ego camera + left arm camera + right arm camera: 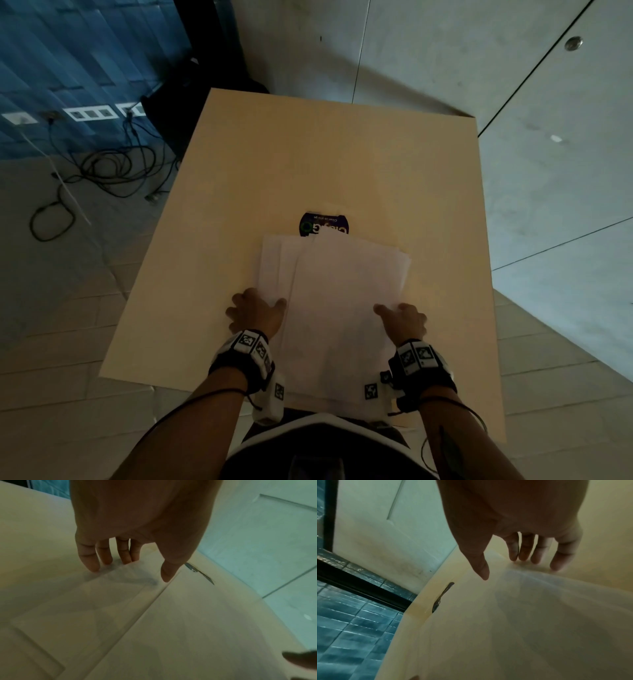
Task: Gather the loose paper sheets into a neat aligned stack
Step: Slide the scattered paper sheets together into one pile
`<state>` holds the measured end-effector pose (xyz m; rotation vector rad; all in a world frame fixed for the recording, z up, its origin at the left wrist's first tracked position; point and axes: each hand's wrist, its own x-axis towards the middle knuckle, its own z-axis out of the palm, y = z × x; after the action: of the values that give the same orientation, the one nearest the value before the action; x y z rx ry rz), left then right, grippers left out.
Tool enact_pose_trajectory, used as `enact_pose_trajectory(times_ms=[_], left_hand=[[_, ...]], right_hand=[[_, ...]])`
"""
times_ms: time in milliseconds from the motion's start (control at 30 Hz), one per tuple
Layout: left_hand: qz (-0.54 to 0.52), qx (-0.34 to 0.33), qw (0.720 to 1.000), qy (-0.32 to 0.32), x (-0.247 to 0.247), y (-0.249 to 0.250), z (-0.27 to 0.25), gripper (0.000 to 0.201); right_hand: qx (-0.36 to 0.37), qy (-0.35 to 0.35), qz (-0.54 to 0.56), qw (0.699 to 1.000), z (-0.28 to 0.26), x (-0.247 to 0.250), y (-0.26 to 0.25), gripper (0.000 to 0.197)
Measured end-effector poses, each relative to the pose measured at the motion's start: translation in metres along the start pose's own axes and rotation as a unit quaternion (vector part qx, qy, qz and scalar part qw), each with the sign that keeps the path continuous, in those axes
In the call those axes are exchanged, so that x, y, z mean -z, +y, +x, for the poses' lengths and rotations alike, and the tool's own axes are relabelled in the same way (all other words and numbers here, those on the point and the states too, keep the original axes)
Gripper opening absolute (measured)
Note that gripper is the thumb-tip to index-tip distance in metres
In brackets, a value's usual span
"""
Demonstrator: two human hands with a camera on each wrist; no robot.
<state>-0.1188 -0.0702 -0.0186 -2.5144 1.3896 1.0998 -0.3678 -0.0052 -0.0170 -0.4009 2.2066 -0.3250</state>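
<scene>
Paper sheets (342, 308) lie in one overlapping pile on the near half of the tan table (274, 154), right in front of me. Pile is gathered but not squared. Far edges are staggered, with at least two or three separate corners showing at the far right. One sheet sticks out past the others along the left side. Near end of the pile overhangs the table's near edge toward my body.

My left hand (255, 313) sits at the pile's left edge, fingers (91, 561) straight and slightly spread, tips down at the table and the edge of the lower sheet, thumb over the upper sheet's edge. It grips nothing. My right hand (402, 320) is at the right edge, fingers (559, 559) likewise extended with tips on the table just beyond the paper, thumb hanging above the sheets. Also holding nothing.

A dark round packet with printed lettering (323, 224) lies partly under the pile's far end; not part of the job.

Judgement: the collecting part looks largely done, no stray sheets visible elsewhere on the table. What remains is alignment: pushing both sides inward, then evening the far and near edges. Roughly past halfway.
</scene>
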Motion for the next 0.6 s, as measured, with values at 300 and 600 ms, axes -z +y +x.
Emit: enact_pose_trajectory(times_ms=[300, 600], left_hand=[[0.026, -0.037, 0.999, -0.01, -0.007, 0.005, -0.008, 0.068], [0.006, -0.023, 1.0, -0.015, 0.0, 0.001, -0.004, 0.068]], right_hand=[[0.029, -0.037, 0.003, 0.999, -0.004, -0.007, 0.007, 0.072], [0.016, -0.029, 0.001, 0.999, 0.0, 0.006, 0.009, 0.07]])
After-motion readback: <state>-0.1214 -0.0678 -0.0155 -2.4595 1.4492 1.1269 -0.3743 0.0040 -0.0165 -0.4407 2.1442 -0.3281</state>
